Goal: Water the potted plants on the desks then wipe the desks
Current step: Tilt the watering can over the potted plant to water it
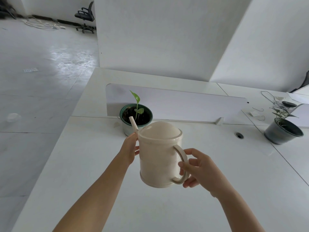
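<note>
A cream watering can point(158, 156) with a domed lid hangs tilted above the white desk point(83, 164). My right hand point(199, 168) grips its loop handle. My left hand point(129, 150) holds the can's far side at the base of the thin spout point(133, 123). The spout's tip reaches over the dark soil of a green-rimmed pot point(135, 117) holding a small green seedling point(137, 102). A second, dark grey pot with a spindly plant point(283, 129) stands on the desk at the far right.
A low white divider panel point(184, 104) runs behind the green pot. Cables and small items point(274, 104) lie beyond it at the right. A cable hole point(239, 135) sits in the desk. A black office chair point(85, 17) stands on the floor far left.
</note>
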The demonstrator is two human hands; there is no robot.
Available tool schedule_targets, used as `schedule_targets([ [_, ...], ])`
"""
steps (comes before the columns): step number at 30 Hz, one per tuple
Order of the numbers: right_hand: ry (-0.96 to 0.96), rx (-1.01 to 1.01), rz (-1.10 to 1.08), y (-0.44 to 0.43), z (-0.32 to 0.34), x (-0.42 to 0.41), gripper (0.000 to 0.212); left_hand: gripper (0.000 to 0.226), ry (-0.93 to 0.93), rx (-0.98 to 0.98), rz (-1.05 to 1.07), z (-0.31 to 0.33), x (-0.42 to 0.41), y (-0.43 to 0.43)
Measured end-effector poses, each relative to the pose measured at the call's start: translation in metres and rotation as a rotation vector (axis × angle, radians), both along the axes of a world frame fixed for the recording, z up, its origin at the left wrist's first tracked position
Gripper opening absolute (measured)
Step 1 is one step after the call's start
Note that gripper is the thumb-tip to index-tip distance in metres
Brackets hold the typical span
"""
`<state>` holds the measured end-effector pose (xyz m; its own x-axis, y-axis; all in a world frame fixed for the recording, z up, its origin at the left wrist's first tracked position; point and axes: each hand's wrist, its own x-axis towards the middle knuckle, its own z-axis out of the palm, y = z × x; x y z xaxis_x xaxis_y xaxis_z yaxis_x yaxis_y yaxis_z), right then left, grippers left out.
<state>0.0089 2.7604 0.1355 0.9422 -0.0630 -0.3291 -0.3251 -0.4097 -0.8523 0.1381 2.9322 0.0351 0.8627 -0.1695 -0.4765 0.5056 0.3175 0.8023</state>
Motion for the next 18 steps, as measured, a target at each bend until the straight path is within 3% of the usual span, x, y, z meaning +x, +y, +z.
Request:
schedule_targets([
  [10, 0.000, -0.011, -0.072, -0.005, 0.001, 0.000, 0.011, 0.014, 0.024, -0.028, -0.069, -0.011, 0.011, -0.008],
  [18, -0.015, -0.046, -0.138, -0.009, 0.001, 0.000, 0.016, 0.035, -0.002, -0.041, -0.139, -0.013, 0.019, -0.023],
])
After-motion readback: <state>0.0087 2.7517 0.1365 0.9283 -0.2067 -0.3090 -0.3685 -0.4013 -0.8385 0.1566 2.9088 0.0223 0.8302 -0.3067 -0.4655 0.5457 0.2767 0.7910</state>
